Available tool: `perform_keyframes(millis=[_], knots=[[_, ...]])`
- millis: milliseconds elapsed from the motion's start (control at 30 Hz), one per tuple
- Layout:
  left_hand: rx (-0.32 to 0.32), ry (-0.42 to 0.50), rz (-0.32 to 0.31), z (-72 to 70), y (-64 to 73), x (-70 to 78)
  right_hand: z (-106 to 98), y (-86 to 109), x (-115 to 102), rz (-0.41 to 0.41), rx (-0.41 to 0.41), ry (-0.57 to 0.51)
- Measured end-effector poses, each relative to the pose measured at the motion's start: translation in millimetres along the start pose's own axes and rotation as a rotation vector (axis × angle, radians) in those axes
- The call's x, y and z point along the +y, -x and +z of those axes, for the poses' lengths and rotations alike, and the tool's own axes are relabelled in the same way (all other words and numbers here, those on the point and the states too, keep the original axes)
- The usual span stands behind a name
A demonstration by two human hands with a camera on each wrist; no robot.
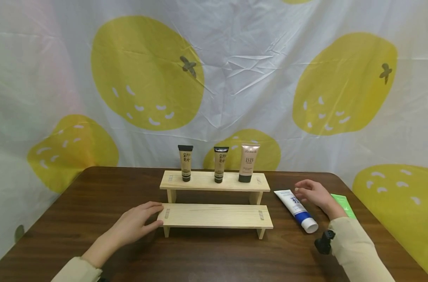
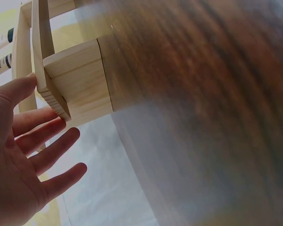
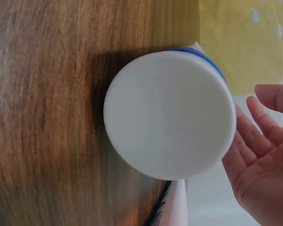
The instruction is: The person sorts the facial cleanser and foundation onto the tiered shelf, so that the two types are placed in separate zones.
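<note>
My left hand (image 1: 134,225) touches the left end of the lower wooden shelf (image 1: 214,215). In the left wrist view its thumb and nearest fingers meet the edges of the board (image 2: 56,101), while the other fingers spread free. My right hand (image 1: 316,196) is beside the upper end of a white tube with a blue band (image 1: 293,203), lying on the table. The right wrist view shows this tube's white cap (image 3: 170,115) up close, with loosely bent fingers behind it. Whether they touch the tube I cannot tell.
On the upper wooden shelf (image 1: 207,186) stand two small gold tubes (image 1: 185,164) with black ends and a pink BB cream tube (image 1: 247,162). A green tube (image 1: 344,205) lies right of my right hand on the brown table (image 1: 214,258). A lemon-print curtain (image 1: 242,98) hangs behind.
</note>
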State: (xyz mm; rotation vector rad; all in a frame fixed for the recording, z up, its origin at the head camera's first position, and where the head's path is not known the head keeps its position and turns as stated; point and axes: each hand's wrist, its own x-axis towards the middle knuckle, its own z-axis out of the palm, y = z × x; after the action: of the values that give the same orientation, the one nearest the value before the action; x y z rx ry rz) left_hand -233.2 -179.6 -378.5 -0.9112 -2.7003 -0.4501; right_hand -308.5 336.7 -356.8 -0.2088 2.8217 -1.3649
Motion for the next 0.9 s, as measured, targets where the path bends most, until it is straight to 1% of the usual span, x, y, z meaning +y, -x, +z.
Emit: perform_keyframes(millis=[200,300,467,600,733,900], knots=[[0.001,0.002,-0.005,0.2,0.3,-0.2,1.4,-1.2,4.4,0.085,-0.002,0.005],[0.002,0.001,-0.005,0.8,0.2,-0.3,1.5,-1.8,6.9,0.128,-0.026,-0.009],[-0.001,-0.003,-0.012,1.9,-0.1,-0.6,1.7,-2.6,11.3,0.176,-0.079,-0.023],[-0.011,0.001,-0.026,2.4,-0.2,-0.8,2.7,-4.0,12.2,0.225,-0.100,0.015],[-0.016,0.003,-0.030,2.5,-0.3,-0.9,3.8,-6.2,11.2,0.252,-0.107,0.074],[-0.013,0.001,-0.036,2.3,-0.3,-1.3,5.3,-9.4,10.1,0.246,-0.128,0.109]])
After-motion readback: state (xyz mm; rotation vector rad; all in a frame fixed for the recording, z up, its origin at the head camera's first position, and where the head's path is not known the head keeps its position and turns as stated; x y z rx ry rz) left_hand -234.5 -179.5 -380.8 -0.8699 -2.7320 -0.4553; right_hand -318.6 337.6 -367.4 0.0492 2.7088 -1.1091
